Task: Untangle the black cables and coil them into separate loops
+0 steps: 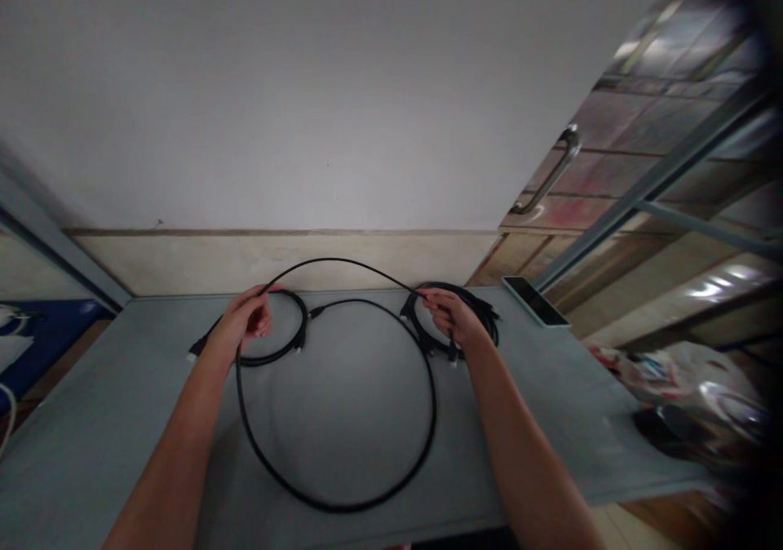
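A black cable (333, 260) arches between my two hands and hangs down in a wide loop over the grey table. My left hand (249, 315) is closed around it on the left. On the right, my right hand (449, 313) pinches the cable close to one end, and a plug (453, 352) dangles below the fingers. The cable's other plug (316, 312) lies near the middle of the table. A coiled black cable (303, 321) rests behind my left hand, with a plug (196, 348) sticking out at the left. Several more coils of black cable (483, 309) lie behind my right hand.
The grey table (342, 419) stands against a white wall (324, 109). A phone (536, 301) lies at its back right corner. Metal posts (636, 191) rise at both sides. Blurred bags (685, 370) sit past the right edge, and a blue surface (55, 338) is at the left.
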Demonstrator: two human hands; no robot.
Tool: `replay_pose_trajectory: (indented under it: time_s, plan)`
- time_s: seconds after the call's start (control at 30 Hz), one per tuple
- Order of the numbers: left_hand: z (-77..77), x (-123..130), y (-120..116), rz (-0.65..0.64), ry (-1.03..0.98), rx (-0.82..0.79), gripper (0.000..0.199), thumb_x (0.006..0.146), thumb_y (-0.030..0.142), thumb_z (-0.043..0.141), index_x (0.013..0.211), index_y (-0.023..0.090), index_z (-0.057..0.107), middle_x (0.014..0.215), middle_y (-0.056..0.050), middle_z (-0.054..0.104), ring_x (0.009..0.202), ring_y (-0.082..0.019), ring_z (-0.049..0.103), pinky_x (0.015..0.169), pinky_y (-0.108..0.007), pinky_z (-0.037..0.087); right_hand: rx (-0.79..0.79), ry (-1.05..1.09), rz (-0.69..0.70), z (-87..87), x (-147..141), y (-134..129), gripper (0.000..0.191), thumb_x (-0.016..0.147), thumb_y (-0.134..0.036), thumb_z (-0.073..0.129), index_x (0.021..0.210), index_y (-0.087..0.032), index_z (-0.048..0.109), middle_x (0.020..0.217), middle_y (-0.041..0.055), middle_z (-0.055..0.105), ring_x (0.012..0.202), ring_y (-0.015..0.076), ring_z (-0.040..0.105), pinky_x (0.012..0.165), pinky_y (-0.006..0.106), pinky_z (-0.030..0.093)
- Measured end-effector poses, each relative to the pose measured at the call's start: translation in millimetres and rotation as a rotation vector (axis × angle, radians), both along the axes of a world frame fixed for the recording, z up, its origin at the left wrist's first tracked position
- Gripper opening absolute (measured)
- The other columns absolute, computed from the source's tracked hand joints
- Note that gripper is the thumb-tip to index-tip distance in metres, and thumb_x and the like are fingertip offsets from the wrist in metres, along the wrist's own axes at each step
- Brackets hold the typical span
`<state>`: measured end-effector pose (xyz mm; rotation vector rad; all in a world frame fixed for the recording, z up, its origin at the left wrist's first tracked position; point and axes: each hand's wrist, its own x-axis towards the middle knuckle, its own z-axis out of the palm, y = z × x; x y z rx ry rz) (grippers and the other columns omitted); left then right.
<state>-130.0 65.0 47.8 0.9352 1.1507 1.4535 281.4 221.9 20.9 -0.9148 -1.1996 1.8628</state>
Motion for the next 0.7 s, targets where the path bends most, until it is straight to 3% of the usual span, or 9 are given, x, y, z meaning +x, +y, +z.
replay_pose_trajectory:
  time_s: [0.17, 0.27, 0.37, 0.5, 0.53, 0.63, 0.7]
  plan:
    - [4.9, -2, -2, -0.091, -0.031, -0.03, 0.063, 0.082, 0.048, 0.062, 0.138, 0.022, 0.047, 0.061, 0.004, 0.059, 0.042, -0.008, 0.046, 0.041, -0.02, 0.035, -0.082, -0.118, 0.195, 1.1, -4, -7, 0.038, 0.067, -0.024, 0.074, 0.103, -0.012, 0.069, 0.055, -0.0066, 0.044, 0.037, 0.0009, 0.016, 0.032, 0.017, 0.006]
    - [6.9, -10, -4, -0.122, -0.078, 0.002, 0.059, 0.082, 0.048, 0.063, 0.134, 0.022, 0.051, 0.09, -0.005, 0.069, 0.059, -0.012, 0.059, 0.049, -0.023, 0.043, -0.093, -0.133, 0.26, 0.2, 1, -7, 0.035, 0.068, -0.024, 0.075, 0.1, -0.011, 0.07, 0.048, -0.0095, 0.037, 0.036, 0.0012, 0.015, 0.032, 0.016, 0.005]
    - [7.4, -18, -7, -0.13, -0.054, 0.003, 0.048, 0.086, 0.044, 0.06, 0.128, 0.021, 0.06, 0.122, -0.012, 0.064, 0.083, -0.018, 0.064, 0.061, -0.025, 0.049, -0.101, -0.157, 0.332, 0.2, 5, -7, 0.032, 0.071, -0.026, 0.075, 0.098, -0.011, 0.07, 0.045, -0.0115, 0.032, 0.035, 0.001, 0.013, 0.032, 0.016, 0.006]
    - [4.7, -16, -9, -0.217, 0.048, -0.047, 0.045, 0.085, 0.039, 0.065, 0.123, 0.015, 0.065, 0.122, -0.016, 0.065, 0.086, -0.02, 0.065, 0.066, -0.027, 0.048, -0.099, -0.218, 0.387, 1.7, 5, -8, 0.034, 0.071, -0.026, 0.076, 0.102, -0.012, 0.07, 0.05, -0.0093, 0.041, 0.035, 0.0, 0.015, 0.031, 0.016, 0.007]
    - [4.4, -13, -9, -0.243, 0.058, -0.046, 0.052, 0.084, 0.038, 0.066, 0.132, 0.018, 0.058, 0.12, -0.016, 0.066, 0.085, -0.02, 0.066, 0.066, -0.027, 0.048, -0.098, -0.226, 0.396, 2.2, 5, -8, 0.034, 0.072, -0.026, 0.075, 0.102, -0.012, 0.07, 0.051, -0.0088, 0.043, 0.035, -0.0001, 0.016, 0.031, 0.015, 0.008]
    - [6.6, 3, -8, -0.295, 0.013, -0.009, 0.089, 0.084, 0.04, 0.067, 0.154, 0.037, 0.012, 0.126, -0.013, 0.063, 0.089, -0.022, 0.067, 0.066, -0.028, 0.049, -0.115, -0.252, 0.466, 3.1, 7, -7, 0.034, 0.072, -0.026, 0.075, 0.102, -0.012, 0.071, 0.052, -0.0082, 0.043, 0.035, -0.0002, 0.016, 0.031, 0.015, 0.008]
    - [9.8, 16, -9, -0.354, 0.009, -0.013, 0.09, 0.085, 0.042, 0.065, 0.154, 0.038, 0.007, 0.134, -0.015, 0.058, 0.098, -0.025, 0.066, 0.068, -0.03, 0.05, -0.134, -0.281, 0.529, 3.0, 10, -5, 0.033, 0.072, -0.025, 0.074, 0.102, -0.011, 0.072, 0.052, -0.0078, 0.044, 0.035, -0.0003, 0.016, 0.031, 0.014, 0.007]
